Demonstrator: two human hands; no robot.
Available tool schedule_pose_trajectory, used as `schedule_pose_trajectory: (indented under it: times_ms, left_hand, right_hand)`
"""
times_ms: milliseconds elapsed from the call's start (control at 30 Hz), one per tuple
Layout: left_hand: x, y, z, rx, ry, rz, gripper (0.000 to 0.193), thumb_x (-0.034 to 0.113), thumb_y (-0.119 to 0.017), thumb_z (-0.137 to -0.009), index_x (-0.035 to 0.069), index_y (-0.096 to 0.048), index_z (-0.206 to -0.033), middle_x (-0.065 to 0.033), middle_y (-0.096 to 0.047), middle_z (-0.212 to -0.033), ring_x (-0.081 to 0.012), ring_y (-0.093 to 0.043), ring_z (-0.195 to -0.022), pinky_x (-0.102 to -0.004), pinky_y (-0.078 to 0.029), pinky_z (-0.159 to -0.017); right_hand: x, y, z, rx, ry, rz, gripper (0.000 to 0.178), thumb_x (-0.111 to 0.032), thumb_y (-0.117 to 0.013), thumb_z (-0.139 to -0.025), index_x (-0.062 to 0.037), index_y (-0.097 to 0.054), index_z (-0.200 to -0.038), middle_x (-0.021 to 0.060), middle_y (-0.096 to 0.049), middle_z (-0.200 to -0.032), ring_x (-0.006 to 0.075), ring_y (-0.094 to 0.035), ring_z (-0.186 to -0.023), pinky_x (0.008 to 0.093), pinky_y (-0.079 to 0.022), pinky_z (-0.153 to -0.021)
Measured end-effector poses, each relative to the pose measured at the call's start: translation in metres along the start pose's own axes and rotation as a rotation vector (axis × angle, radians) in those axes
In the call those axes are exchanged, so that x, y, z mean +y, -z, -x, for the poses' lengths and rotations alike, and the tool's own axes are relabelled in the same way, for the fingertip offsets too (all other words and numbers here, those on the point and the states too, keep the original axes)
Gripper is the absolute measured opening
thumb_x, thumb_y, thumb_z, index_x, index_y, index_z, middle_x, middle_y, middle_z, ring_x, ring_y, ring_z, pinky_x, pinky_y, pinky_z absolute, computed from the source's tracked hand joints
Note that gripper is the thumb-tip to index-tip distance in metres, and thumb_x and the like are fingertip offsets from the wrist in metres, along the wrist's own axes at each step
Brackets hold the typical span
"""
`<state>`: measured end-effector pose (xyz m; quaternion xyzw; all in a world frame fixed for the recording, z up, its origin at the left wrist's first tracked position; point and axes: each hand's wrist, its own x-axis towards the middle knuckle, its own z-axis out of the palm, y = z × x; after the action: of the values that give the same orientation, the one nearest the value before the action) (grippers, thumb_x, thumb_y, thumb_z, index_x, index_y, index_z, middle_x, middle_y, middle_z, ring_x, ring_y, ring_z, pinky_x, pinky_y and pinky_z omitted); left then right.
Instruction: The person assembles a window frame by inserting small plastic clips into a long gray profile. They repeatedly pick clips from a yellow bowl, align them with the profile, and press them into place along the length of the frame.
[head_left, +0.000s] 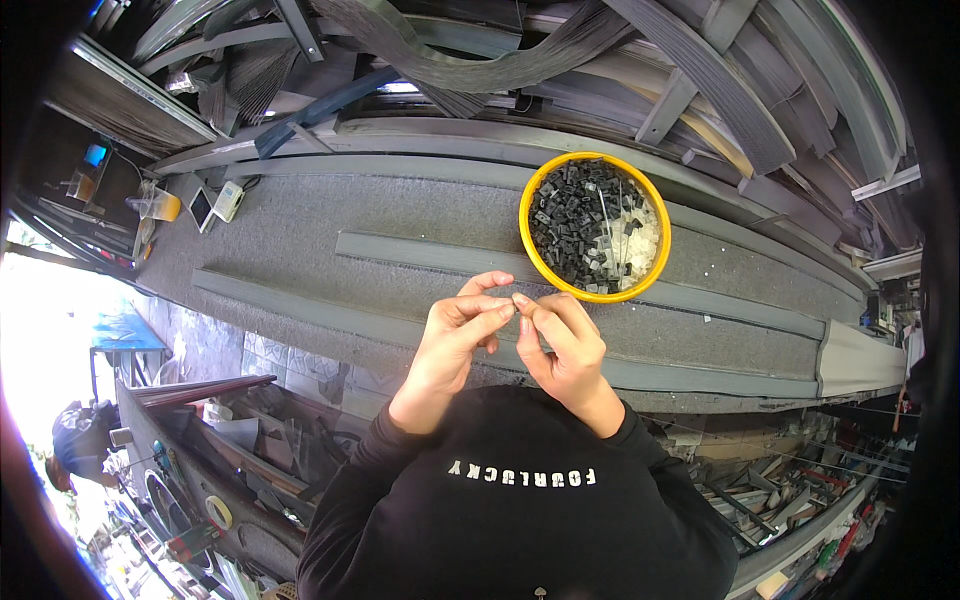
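In front of my chest, over the long workbench, my left hand [455,338] and my right hand [565,350] meet at the fingertips. Both are closed in a pinch, with a finger of the left one lifted away. Whatever sits between them is tiny and mostly covered by the fingers, so I cannot make out its kind. Just beyond the right hand stands a round yellow tub [528,243]. Small black plastic pieces [568,215] fill its left side, and small white pieces [643,240] lie at the right. Thin metal rods [622,235] rest across them.
Long grey metal profiles [300,305] lie along the grey carpeted bench [290,220]. At its far left are a phone-like device [202,208], a white box [229,201] and a cup with orange liquid [160,205]. Pleated dark mesh [480,62] and more profiles crowd the back.
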<state>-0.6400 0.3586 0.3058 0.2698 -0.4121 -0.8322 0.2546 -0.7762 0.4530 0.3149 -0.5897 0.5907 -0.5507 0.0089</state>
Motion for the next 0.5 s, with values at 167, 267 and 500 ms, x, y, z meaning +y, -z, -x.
schedule_pose_trajectory:
  times_ms: [167, 267, 500]
  left_hand:
    - [0.0, -0.006, -0.002, 0.108, -0.206, -0.247, 0.01, 0.001, -0.069, -0.084, 0.0, -0.075, -0.093, -0.0067, -0.05, -0.129, -0.0075, -0.059, -0.083, -0.0196, -0.047, -0.06]
    - [0.004, -0.011, -0.001, 0.237, -0.458, -0.587, 0.015, -0.001, -0.073, -0.075, 0.005, -0.076, -0.088, -0.0067, -0.051, -0.123, -0.0096, -0.059, -0.082, -0.0206, -0.047, -0.059]
    - [0.006, -0.013, -0.007, 0.447, -0.883, -1.069, 0.028, 0.003, -0.082, -0.056, 0.015, -0.078, -0.081, -0.0043, -0.05, -0.115, -0.0167, -0.057, -0.086, -0.0263, -0.045, -0.06]
  right_hand:
    - [0.001, -0.002, 0.004, 0.037, -0.183, -0.144, 0.019, 0.004, -0.07, -0.083, 0.0031, -0.069, -0.101, 0.0104, -0.063, -0.081, 0.0179, -0.059, -0.066, 0.0283, -0.048, -0.06]
    - [0.0, 0.003, 0.006, 0.033, -0.363, -0.293, 0.01, 0.002, -0.068, -0.089, 0.0026, -0.067, -0.099, 0.0064, -0.064, -0.082, 0.0073, -0.056, -0.065, 0.0228, -0.045, -0.058]
    - [0.001, 0.006, 0.01, -0.034, -0.667, -0.688, 0.006, 0.001, -0.065, -0.093, 0.0037, -0.065, -0.099, -0.0049, -0.057, -0.079, 0.0003, -0.043, -0.065, 0.0173, -0.035, -0.057]
